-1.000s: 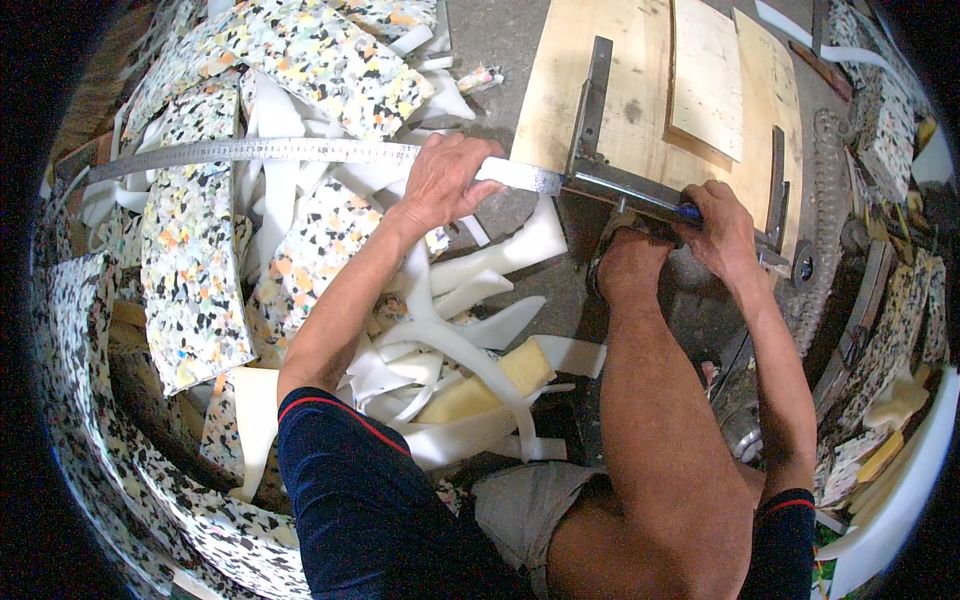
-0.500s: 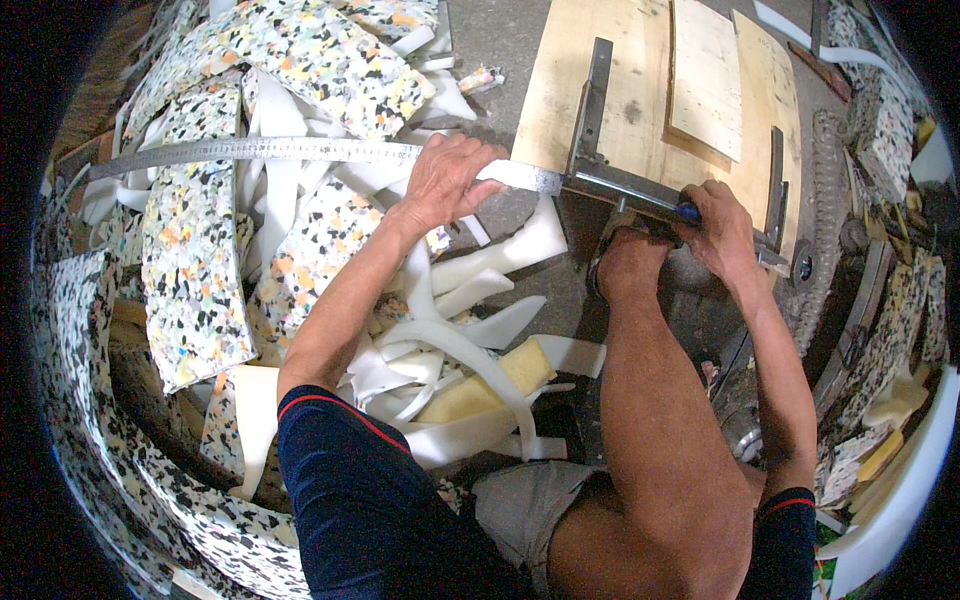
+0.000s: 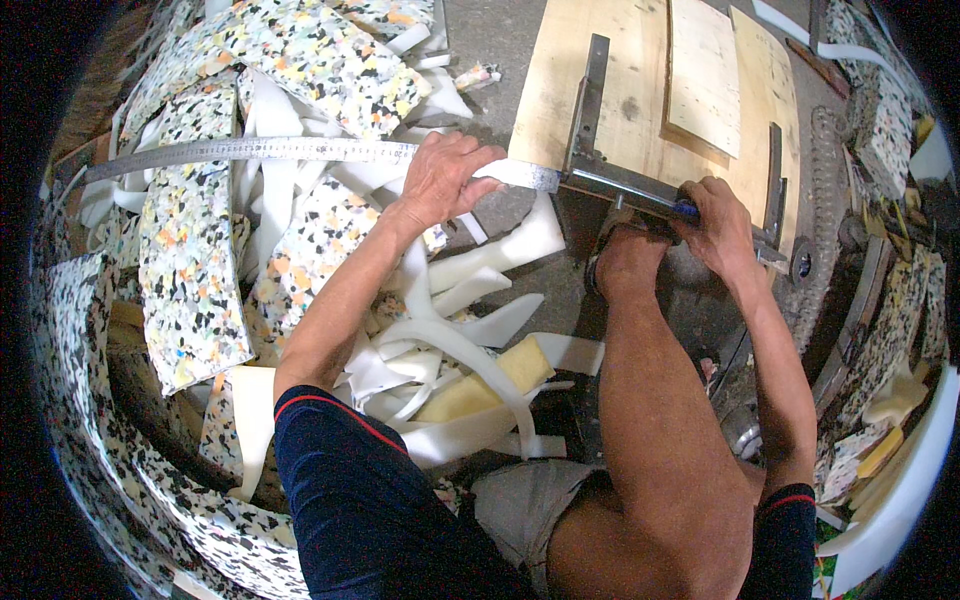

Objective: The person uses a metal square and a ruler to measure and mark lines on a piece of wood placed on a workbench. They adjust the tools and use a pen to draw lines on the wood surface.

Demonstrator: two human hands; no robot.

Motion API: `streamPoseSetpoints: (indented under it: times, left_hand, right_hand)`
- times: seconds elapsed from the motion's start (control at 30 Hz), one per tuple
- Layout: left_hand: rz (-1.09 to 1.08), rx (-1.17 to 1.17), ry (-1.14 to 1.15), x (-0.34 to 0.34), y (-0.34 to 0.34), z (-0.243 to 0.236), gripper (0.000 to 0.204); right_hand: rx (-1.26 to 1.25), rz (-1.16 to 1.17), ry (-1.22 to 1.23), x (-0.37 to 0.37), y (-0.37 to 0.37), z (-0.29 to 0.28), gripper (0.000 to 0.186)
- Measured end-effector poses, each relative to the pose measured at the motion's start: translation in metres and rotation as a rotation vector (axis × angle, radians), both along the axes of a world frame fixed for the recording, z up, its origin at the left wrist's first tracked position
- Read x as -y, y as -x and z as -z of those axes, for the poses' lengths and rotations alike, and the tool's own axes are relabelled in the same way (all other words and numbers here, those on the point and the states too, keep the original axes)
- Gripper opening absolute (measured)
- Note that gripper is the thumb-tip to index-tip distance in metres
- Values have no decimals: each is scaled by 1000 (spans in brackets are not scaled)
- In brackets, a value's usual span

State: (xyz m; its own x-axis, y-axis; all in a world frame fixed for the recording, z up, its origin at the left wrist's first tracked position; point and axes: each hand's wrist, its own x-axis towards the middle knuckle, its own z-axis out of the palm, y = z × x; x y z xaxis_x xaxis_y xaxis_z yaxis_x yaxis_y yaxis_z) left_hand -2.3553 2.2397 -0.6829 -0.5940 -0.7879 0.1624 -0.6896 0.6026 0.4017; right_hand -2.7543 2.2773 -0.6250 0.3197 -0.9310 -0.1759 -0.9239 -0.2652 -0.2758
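Note:
A long steel ruler [image 3: 290,148] runs across the left side, over white foam scraps and speckled foam. My left hand [image 3: 448,178] is closed around it near its right end, which meets a dark metal bar frame [image 3: 625,187]. The frame lies along the near edge of a pale plywood board [image 3: 630,90]. At the frame's near bar, my right hand [image 3: 718,222] is closed on a small blue thing [image 3: 686,212]. Its fingers cover most of that thing, so its kind cannot be made out. A shiny strip lies along the bar beside it.
Speckled foam sheets [image 3: 190,250] and white foam offcuts [image 3: 490,290] pile up on the left. A yellow foam block [image 3: 490,380] lies among them. A smaller plywood piece [image 3: 703,80] rests on the board. My bent leg [image 3: 655,370] stands between my arms. More foam lines the right edge.
The view has shifted very slightly. Both hands keep their grips and places, and the ruler and board stay put.

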Motion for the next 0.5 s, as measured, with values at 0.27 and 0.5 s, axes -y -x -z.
streamPoseSetpoints:
  times: [0.27, 0.5]
  left_hand:
    - [-10, 17, -18, -1, 0, -1, 36]
    - [-11, 15, -15, -1, 0, 0, 35]
  right_hand:
    - [-14, 13, -21, 1, -2, -3, 47]
    - [-3, -6, 6, 1, -1, -2, 46]
